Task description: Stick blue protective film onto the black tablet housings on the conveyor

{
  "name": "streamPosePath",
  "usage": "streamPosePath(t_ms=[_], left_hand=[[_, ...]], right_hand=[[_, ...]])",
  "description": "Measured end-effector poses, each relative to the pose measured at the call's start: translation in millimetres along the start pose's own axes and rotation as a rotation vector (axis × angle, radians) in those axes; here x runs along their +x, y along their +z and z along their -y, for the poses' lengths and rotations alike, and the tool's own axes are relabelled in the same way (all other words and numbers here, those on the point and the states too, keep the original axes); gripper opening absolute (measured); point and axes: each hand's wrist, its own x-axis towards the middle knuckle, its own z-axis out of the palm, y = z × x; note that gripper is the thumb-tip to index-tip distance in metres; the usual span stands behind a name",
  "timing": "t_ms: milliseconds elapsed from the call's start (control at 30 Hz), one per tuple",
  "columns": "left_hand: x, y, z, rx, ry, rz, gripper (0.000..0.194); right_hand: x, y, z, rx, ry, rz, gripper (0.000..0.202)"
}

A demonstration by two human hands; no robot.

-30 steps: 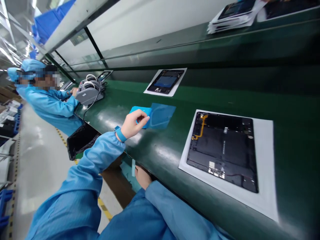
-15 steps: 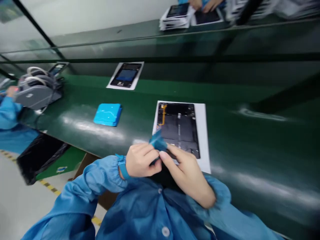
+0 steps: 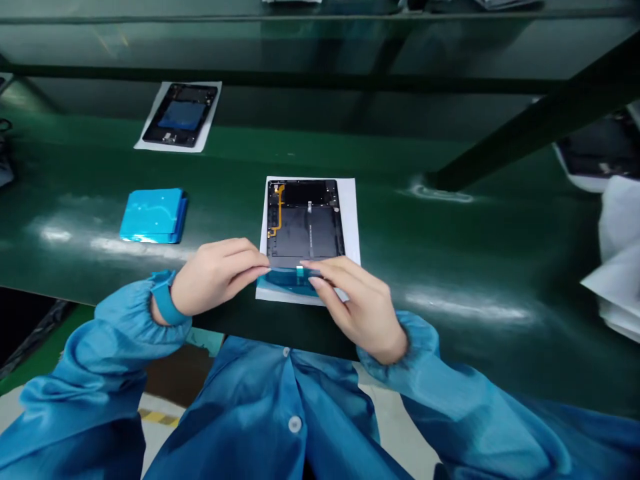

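Note:
An opened tablet (image 3: 293, 230), its dark inside up with an orange flex cable at the left, lies on a white sheet (image 3: 350, 213) in front of me. Over its lower end, a see-through blue film (image 3: 286, 279) with a small white-and-green tab is stretched between my hands. My left hand (image 3: 215, 277) pinches the film's left edge between thumb and fingers. On the other side, my right hand (image 3: 357, 300) has thumb and forefinger closed on the film near the tab. Whether the film touches the tablet is hard to tell.
Left of the tablet lies a stack of blue films (image 3: 153, 217). A second opened tablet (image 3: 183, 115) with a blue patch rests farther back. A slanted dark post (image 3: 525, 127) meets the green bench at right. White sheets (image 3: 617, 247) sit at the right edge.
The blue film, crumpled between my close-set hands before, is now spread out over the tablet's lower end. My hands have moved apart. My view has turned right and down.

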Motion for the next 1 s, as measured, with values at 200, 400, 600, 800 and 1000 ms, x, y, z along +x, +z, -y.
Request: streamPosePath(t_ms=[200, 400, 600, 800, 1000], left_hand=[[19.2, -0.9, 18.1, -0.186, -0.117, -0.001, 0.013], [41.5, 15.6, 54.0, -0.359, -0.34, -0.025, 0.029], [16.6, 38.3, 71.3, -0.229, -0.098, 0.187, 0.021], [-4.1, 57.4, 52.1, -0.206, 0.056, 0.445, 0.028], [-4.6, 60.5, 51.5, -0.295, 0.094, 0.331, 0.028]], right_hand=[[10.5, -10.4, -13.6, 0.003, 0.097, -0.02, 0.007], [25.4, -18.5, -43.9, 0.275, 0.509, 0.014, 0.022], [27.6, -18.4, -90.6, 0.513, 0.741, -0.128, 0.039], [17.1, -16.5, -97.5, 0.543, 0.879, -0.172, 0.033], [14.7, -18.7, -94.6, 0.49, 0.877, -0.163, 0.026]])
